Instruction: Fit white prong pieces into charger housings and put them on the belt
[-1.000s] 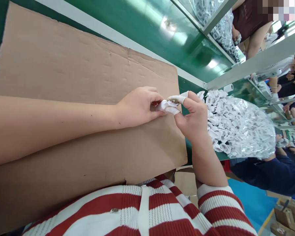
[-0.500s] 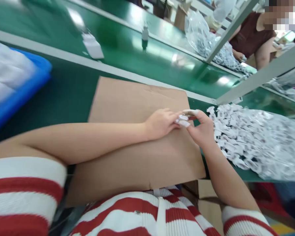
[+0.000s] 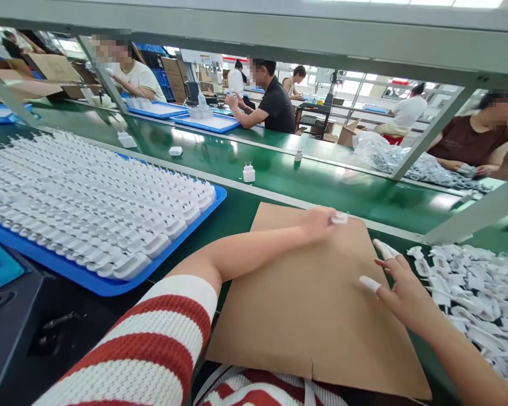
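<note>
My left hand (image 3: 322, 219) reaches out over the far edge of a brown cardboard sheet (image 3: 313, 304) and is closed on a small white part (image 3: 340, 217) at its fingertips. My right hand (image 3: 400, 285) hovers over the sheet's right edge with fingers spread, white finger cots on the thumb and fingertips, holding nothing. A pile of small white plastic parts (image 3: 474, 287) lies just right of that hand.
A blue tray (image 3: 105, 282) full of rows of white chargers sits at the left. The green conveyor belt (image 3: 279, 180) carries several single white chargers (image 3: 248, 172). Grey frame bars (image 3: 474, 217) cross overhead and at the right. Other people work across the belt.
The view has lifted from the hands to the line. My hands, joined on the white part before, have separated: the left moved forward with the part, the right pulled away and spread its fingers.
</note>
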Action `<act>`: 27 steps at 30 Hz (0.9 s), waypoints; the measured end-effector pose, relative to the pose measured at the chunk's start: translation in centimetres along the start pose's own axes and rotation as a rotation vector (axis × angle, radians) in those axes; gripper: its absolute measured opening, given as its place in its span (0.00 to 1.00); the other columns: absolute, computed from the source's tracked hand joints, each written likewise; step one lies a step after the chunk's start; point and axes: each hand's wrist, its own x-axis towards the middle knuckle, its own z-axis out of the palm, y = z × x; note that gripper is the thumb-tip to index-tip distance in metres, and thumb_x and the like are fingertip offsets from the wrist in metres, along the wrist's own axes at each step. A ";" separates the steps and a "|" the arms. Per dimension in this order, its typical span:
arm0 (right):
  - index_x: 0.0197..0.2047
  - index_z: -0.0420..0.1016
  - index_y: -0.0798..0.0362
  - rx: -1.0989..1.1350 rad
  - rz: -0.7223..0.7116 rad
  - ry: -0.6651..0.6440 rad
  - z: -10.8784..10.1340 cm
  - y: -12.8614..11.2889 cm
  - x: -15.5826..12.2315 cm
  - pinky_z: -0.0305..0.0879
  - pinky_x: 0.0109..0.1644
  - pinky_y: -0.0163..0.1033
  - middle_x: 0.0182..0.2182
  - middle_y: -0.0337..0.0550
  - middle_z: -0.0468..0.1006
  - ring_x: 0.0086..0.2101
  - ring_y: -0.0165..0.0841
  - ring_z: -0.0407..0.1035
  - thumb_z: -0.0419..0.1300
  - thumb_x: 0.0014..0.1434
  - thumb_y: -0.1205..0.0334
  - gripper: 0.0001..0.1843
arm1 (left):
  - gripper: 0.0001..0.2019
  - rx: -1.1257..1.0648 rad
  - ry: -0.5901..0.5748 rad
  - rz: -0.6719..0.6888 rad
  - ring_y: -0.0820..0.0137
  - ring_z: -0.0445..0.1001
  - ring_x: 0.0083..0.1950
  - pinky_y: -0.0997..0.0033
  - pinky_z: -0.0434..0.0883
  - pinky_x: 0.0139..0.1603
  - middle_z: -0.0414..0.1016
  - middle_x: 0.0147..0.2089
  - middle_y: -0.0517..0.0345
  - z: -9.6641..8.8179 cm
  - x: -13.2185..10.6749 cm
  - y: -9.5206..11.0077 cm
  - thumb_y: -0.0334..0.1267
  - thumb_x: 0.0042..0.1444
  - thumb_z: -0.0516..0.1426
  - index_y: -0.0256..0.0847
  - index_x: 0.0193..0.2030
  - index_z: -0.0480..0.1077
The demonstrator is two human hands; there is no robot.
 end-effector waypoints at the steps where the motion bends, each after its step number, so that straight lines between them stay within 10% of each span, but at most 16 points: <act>1: 0.78 0.58 0.43 -0.058 -0.024 -0.018 -0.2 0.3 -0.9 0.81 0.51 0.53 0.69 0.56 0.69 0.61 0.53 0.75 0.61 0.68 0.44 0.39 | 0.12 0.030 0.028 -0.071 0.59 0.81 0.55 0.66 0.73 0.52 0.85 0.53 0.54 -0.8 1.3 -1.2 0.47 0.69 0.61 0.46 0.52 0.81; 7: 0.79 0.55 0.46 -0.490 -0.114 0.185 0.3 3.2 -7.3 0.48 0.77 0.74 0.76 0.56 0.62 0.77 0.58 0.50 0.54 0.73 0.45 0.37 | 0.16 0.163 0.164 -0.382 0.46 0.77 0.59 0.53 0.69 0.56 0.82 0.54 0.37 -4.2 6.7 -7.5 0.44 0.67 0.57 0.38 0.54 0.79; 13: 0.72 0.71 0.51 -0.727 0.408 0.158 0.1 4.6 -8.6 0.43 0.75 0.77 0.79 0.57 0.55 0.77 0.71 0.36 0.58 0.70 0.46 0.32 | 0.24 0.195 0.191 -0.478 0.34 0.71 0.64 0.32 0.63 0.62 0.77 0.59 0.25 -4.2 8.2 -11.4 0.45 0.63 0.58 0.29 0.59 0.72; 15: 0.68 0.75 0.53 -0.726 0.536 0.122 -0.4 4.8 -7.7 0.46 0.73 0.77 0.74 0.60 0.63 0.75 0.72 0.41 0.58 0.70 0.48 0.29 | 0.43 0.200 0.274 -0.495 0.27 0.57 0.75 0.24 0.57 0.67 0.60 0.74 0.15 -3.8 8.4 -12.4 0.49 0.55 0.64 0.23 0.71 0.58; 19: 0.63 0.77 0.59 -0.685 0.590 0.086 -1.1 4.9 -6.0 0.58 0.70 0.63 0.64 0.67 0.71 0.70 0.64 0.54 0.57 0.70 0.51 0.26 | 0.54 0.097 0.583 -0.321 0.32 0.38 0.83 0.25 0.43 0.77 0.36 0.84 0.25 -3.2 7.5 -13.2 0.55 0.57 0.65 0.29 0.80 0.45; 27: 0.57 0.77 0.58 -0.575 0.451 0.015 -3.8 5.2 -4.1 0.65 0.61 0.54 0.56 0.62 0.75 0.59 0.54 0.64 0.56 0.66 0.57 0.21 | 0.41 0.160 0.615 0.098 0.37 0.53 0.78 0.33 0.51 0.76 0.55 0.77 0.27 -2.6 6.7 -11.3 0.45 0.56 0.64 0.32 0.74 0.61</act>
